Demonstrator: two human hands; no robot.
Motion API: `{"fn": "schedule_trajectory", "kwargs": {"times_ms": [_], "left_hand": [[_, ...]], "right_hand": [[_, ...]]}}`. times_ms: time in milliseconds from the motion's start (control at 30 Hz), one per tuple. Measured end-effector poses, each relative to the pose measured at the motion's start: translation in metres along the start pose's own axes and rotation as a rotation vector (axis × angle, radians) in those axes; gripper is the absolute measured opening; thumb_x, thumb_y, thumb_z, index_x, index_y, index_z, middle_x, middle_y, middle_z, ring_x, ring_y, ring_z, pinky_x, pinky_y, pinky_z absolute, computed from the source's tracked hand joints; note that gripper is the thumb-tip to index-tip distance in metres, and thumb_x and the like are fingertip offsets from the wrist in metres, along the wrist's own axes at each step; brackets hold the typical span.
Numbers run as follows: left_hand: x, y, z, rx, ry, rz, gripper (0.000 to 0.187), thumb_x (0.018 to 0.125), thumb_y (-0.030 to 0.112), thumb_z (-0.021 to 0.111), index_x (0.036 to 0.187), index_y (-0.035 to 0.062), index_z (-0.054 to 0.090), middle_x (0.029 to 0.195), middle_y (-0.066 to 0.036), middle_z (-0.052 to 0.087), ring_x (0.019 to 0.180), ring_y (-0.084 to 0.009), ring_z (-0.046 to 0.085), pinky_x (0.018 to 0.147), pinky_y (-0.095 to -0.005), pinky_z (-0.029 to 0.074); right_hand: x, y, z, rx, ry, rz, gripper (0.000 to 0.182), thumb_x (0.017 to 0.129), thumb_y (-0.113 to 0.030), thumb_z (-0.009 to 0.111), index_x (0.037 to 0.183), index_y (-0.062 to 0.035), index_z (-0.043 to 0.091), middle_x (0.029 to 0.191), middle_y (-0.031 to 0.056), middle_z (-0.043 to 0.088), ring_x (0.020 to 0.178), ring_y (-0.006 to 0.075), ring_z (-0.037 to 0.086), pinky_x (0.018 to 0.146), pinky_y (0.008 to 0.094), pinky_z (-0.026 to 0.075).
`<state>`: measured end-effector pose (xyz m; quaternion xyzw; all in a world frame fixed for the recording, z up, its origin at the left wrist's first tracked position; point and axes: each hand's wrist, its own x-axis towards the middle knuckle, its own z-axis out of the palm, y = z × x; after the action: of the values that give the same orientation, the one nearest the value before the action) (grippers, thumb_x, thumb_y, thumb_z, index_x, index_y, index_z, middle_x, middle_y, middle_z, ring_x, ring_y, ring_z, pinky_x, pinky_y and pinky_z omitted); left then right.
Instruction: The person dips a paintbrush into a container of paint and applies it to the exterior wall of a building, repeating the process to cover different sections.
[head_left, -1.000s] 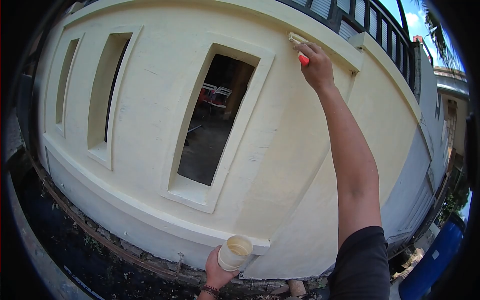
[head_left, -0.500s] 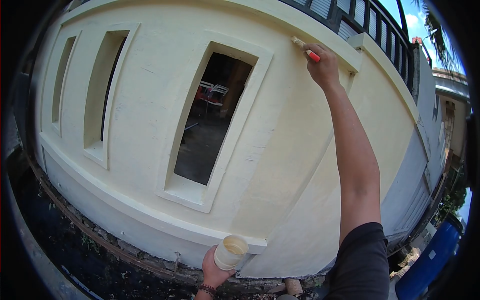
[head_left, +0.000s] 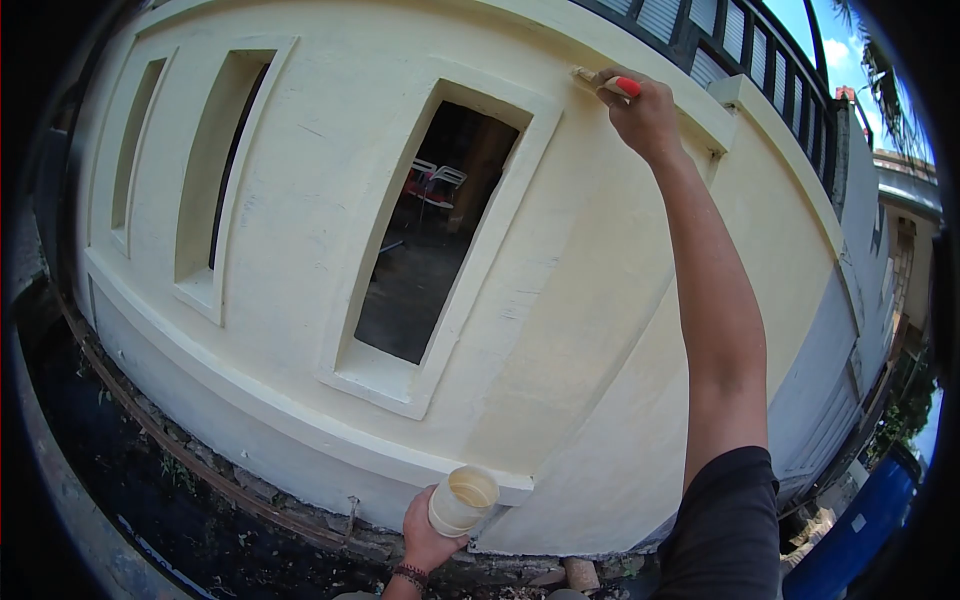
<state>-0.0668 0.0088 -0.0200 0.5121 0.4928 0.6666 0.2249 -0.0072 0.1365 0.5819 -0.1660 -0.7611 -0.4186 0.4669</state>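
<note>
My right hand [head_left: 645, 112] is closed around a paintbrush [head_left: 612, 86] with a red-ended handle. Its bristles point left and touch, or nearly touch, the cream wall [head_left: 570, 240] just under the top ledge. Low in the view, my left hand [head_left: 428, 535] grips a pale cup [head_left: 463, 502] by its side; the cup's mouth tilts toward me and cream paint coats its inside. A yellower patch of paint covers the wall below the brush, and paler wall lies to its left.
Several recessed window openings [head_left: 435, 230] with raised frames pierce the wall. A black railing [head_left: 735, 35] runs along the top. Dark water [head_left: 130, 470] lies in a ditch at the wall's foot. A blue barrel [head_left: 860, 520] stands at lower right.
The brush has shifted slightly left along the underside of the ledge, and its handle now lies flatter. My left hand and the cup have barely moved. The view has turned a little.
</note>
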Motion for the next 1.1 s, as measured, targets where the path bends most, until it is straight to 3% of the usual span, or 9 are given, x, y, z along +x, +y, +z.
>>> {"fn": "schedule_trajectory", "kwargs": {"times_ms": [133,200,400,533,600,700,833,967,1100], "left_hand": [[-0.001,0.001,-0.002,0.014,-0.006,0.012,0.085,0.049,0.013,0.089,0.126,0.0062,0.054,0.114,-0.014,0.064,0.108,-0.0348,0.062,0.095,-0.0441,0.05],[-0.001,0.001,-0.002,0.012,0.001,0.011,0.085,0.049,0.013,0.089,0.126,0.0063,0.054,0.114,-0.013,0.064,0.108,-0.0348,0.062,0.095,-0.0442,0.05],[-0.001,0.003,-0.001,0.021,0.011,0.036,0.086,0.048,0.013,0.09,0.126,0.0065,0.055,0.114,-0.013,0.064,0.109,-0.0346,0.061,0.096,-0.0443,0.05],[-0.002,0.003,-0.002,0.032,0.008,0.026,0.085,0.048,0.012,0.09,0.125,0.0066,0.055,0.114,-0.013,0.064,0.109,-0.0344,0.061,0.096,-0.0441,0.05],[-0.001,0.006,-0.003,0.022,0.003,0.026,0.085,0.048,0.012,0.09,0.125,0.0067,0.055,0.114,-0.013,0.064,0.109,-0.0344,0.061,0.096,-0.0441,0.05],[-0.001,0.003,-0.001,0.0,0.01,0.036,0.085,0.048,0.012,0.09,0.126,0.0066,0.055,0.115,-0.013,0.064,0.109,-0.0345,0.061,0.096,-0.0441,0.05],[-0.001,0.001,0.0,0.015,-0.015,0.011,0.086,0.048,0.012,0.089,0.127,0.0062,0.054,0.116,-0.013,0.064,0.11,-0.0344,0.061,0.098,-0.0438,0.05],[0.0,-0.001,0.003,-0.001,0.007,-0.01,0.086,0.048,0.011,0.089,0.127,0.0058,0.054,0.117,-0.013,0.063,0.111,-0.0341,0.061,0.099,-0.0436,0.05],[-0.002,-0.002,0.002,-0.01,0.005,-0.012,0.087,0.048,0.012,0.089,0.127,0.0055,0.054,0.119,-0.014,0.063,0.113,-0.0343,0.06,0.1,-0.0436,0.049]], "right_hand": [[0.008,0.017,0.014,0.006,0.111,-0.056,0.017,0.085,-0.008,0.066,0.1,-0.0125,0.072,0.092,0.0133,0.072,0.088,0.0357,0.067,0.077,0.0432,0.053],[-0.004,0.009,0.01,-0.027,-0.082,-0.038,0.018,0.085,-0.01,0.067,0.102,-0.0137,0.073,0.091,0.0144,0.072,0.087,0.0354,0.068,0.077,0.0419,0.053],[0.012,0.011,0.002,0.102,0.082,0.042,0.019,0.083,-0.011,0.07,0.101,-0.015,0.074,0.089,0.0155,0.072,0.083,0.0339,0.068,0.077,0.0395,0.054],[-0.001,0.009,0.003,0.022,-0.04,0.129,0.018,0.083,-0.012,0.072,0.1,-0.0148,0.074,0.088,0.0149,0.072,0.08,0.0335,0.068,0.075,0.0387,0.054],[-0.014,0.011,0.001,0.066,-0.06,0.02,0.016,0.085,-0.008,0.075,0.1,-0.0119,0.074,0.082,0.0104,0.073,0.07,0.0213,0.067,0.069,0.0307,0.053],[-0.005,0.019,-0.005,0.082,0.055,0.031,0.017,0.083,-0.01,0.071,0.099,-0.015,0.074,0.088,0.0137,0.071,0.081,0.0338,0.067,0.074,0.0397,0.053],[-0.005,0.031,0.002,0.034,0.109,0.043,0.017,0.082,-0.009,0.071,0.098,-0.0144,0.073,0.087,0.0135,0.071,0.081,0.0341,0.066,0.073,0.0403,0.053],[-0.041,0.011,-0.002,0.031,-0.082,-0.11,0.013,0.084,-0.009,0.071,0.096,-0.0128,0.073,0.086,0.0133,0.071,0.077,0.0341,0.067,0.07,0.0386,0.053],[-0.028,0.016,-0.011,0.098,0.057,-0.093,0.012,0.084,-0.007,0.071,0.095,-0.0115,0.073,0.091,0.0114,0.073,0.08,0.0312,0.069,0.072,0.0366,0.054]]}}
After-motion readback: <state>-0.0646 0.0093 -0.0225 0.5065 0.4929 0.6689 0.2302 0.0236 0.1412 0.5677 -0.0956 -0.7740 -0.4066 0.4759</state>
